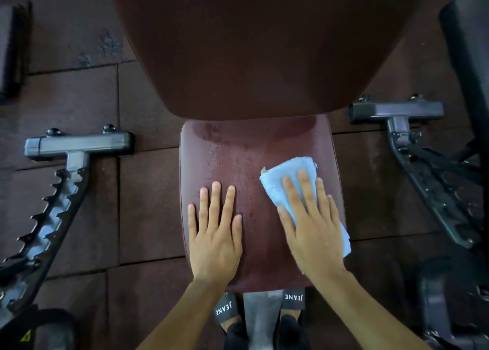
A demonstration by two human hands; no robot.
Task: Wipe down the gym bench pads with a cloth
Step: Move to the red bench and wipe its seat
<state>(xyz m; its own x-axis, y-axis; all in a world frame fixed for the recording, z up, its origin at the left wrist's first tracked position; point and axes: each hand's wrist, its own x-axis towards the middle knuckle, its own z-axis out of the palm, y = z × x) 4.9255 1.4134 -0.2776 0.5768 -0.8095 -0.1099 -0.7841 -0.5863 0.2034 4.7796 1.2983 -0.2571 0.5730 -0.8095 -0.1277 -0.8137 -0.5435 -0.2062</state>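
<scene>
Head view, straight down. Maroon seat pad (254, 161) at centre frame, with a larger maroon back pad (251, 45) overhanging its far edge. Seat surface: fine droplets (225, 151) scattered from the far left down the middle, and a damp sheen near the far edge.

Light blue terry cloth (288, 171), folded, lies on the right half of the seat pad; its near corner hangs past the pad's right edge. Right hand (312, 225) is flat on the cloth, fingers straight and slightly spread, pressing it down. Left hand (215, 233) is flat on the bare left half of the pad, fingers straight and close together, thumb out. The hands are apart.

Surroundings: dark rubber floor tiles (148, 204). Grey steel foot bar (79, 143) on the left, with a toothed adjustment rack (50, 212) running toward the near left. Second foot bar (397, 110) on the right. Black padded part (465, 58) at the right edge, possibly a roller; too blurred to tell. Black slides (223, 310) marked "JEANE" sit just below the pad's near edge.
</scene>
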